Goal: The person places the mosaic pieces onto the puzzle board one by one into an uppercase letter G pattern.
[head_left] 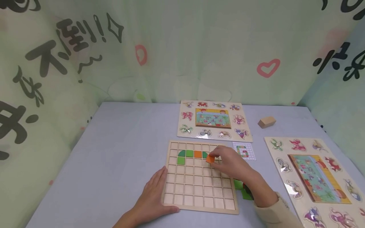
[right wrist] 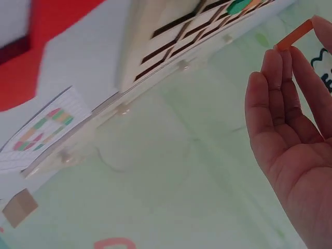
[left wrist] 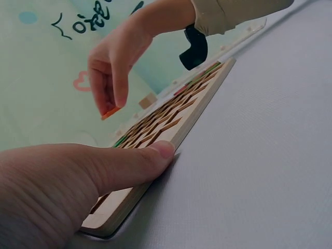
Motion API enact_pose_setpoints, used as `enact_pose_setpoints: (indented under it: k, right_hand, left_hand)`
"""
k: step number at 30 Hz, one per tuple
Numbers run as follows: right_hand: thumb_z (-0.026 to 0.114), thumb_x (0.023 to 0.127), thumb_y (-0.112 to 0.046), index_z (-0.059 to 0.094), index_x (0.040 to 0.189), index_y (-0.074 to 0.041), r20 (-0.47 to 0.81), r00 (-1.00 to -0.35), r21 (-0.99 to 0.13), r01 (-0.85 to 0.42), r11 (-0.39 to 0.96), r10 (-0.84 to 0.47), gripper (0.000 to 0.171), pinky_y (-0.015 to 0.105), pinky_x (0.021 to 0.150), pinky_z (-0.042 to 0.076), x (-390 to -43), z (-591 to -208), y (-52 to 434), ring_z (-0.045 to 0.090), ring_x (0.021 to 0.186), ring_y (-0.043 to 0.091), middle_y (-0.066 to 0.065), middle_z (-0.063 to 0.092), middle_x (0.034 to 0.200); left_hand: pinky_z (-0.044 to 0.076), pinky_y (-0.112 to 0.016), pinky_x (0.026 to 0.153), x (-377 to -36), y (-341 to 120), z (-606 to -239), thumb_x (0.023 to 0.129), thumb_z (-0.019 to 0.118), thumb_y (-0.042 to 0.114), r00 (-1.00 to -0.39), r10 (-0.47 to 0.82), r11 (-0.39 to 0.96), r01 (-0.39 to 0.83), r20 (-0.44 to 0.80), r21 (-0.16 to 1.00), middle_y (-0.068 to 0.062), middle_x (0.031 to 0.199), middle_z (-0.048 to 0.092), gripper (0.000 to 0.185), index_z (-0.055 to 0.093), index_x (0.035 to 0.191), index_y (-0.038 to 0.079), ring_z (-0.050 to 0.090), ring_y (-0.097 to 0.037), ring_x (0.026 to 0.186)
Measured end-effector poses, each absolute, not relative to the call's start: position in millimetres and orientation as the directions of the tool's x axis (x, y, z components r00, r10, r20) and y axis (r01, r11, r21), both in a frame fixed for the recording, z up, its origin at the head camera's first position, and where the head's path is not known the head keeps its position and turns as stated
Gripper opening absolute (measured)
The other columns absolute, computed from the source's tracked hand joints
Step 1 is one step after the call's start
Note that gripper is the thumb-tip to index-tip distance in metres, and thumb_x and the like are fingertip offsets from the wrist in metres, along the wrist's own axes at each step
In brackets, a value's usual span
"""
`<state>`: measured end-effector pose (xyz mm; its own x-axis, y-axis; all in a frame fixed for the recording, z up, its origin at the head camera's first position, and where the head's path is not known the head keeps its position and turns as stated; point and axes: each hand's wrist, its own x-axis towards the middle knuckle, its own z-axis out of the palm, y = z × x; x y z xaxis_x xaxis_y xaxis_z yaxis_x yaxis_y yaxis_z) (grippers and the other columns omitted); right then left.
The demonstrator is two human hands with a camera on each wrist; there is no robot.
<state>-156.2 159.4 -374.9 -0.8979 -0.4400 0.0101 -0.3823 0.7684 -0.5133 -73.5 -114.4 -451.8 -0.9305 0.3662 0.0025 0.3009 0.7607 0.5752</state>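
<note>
A wooden grid board [head_left: 199, 186] lies in front of me, with green and orange tiles [head_left: 189, 154] set in its second row. My right hand [head_left: 228, 163] pinches a small orange tile [head_left: 210, 159] just above the board, right of the placed tiles; the same orange tile [right wrist: 294, 34] shows at my fingertips [right wrist: 275, 59] in the right wrist view, and as a thin orange tile [left wrist: 110, 112] in the left wrist view. My left hand [head_left: 152, 193] lies flat on the table and presses the board's left edge [left wrist: 155, 171], thumb [left wrist: 148, 161] against its rim.
A small pattern card [head_left: 244, 151] lies right of the board. Loose green tiles [head_left: 242, 188] sit under my right wrist. One sea-animal peg puzzle [head_left: 214, 120] lies behind, another peg puzzle [head_left: 316, 177] to the right. A wooden block [head_left: 266, 122] sits far right. Curtain walls surround the table.
</note>
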Motion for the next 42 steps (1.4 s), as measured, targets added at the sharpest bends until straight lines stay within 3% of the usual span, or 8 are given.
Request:
enact_pose_setpoints:
  k: [13,27,42]
  right_hand:
    - [0.070,0.077,-0.004,0.069,0.101,0.001,0.026,-0.832,-0.501,-0.491,0.713,-0.554,0.024,0.027,0.071,0.047,-154,-377,106,0.053,0.080,0.018,0.000,0.059,0.087]
    - [0.063,0.075,0.005,0.071,0.089,-0.002,-0.032,-0.773,-0.471,-0.547,0.692,-0.633,0.018,0.022,0.059,0.041,-154,-392,84,0.046,0.068,0.012,-0.004,0.053,0.075]
    - [0.068,0.078,0.000,0.071,0.094,-0.002,-0.060,-0.774,-0.455,-0.541,0.707,-0.631,0.016,0.024,0.067,0.044,-155,-391,74,0.046,0.074,0.012,-0.004,0.052,0.080]
  left_hand:
    - [0.019,-0.050,0.103,-74,-115,-452,0.063,0.065,0.070,-0.928,0.372,0.758,0.304,0.000,0.578,-0.007,0.152,0.013,0.119,0.013,0.147,0.003,0.012,-0.024,0.136]
    - [0.020,-0.051,0.103,-73,-115,-452,0.064,0.065,0.070,-0.928,0.373,0.757,0.297,-0.011,0.581,-0.006,0.152,0.012,0.118,0.013,0.147,0.004,0.012,-0.023,0.136]
    - [0.020,-0.051,0.103,-73,-115,-449,0.064,0.066,0.069,-0.925,0.379,0.751,0.298,-0.015,0.589,-0.007,0.152,0.013,0.118,0.013,0.147,0.004,0.012,-0.023,0.136]
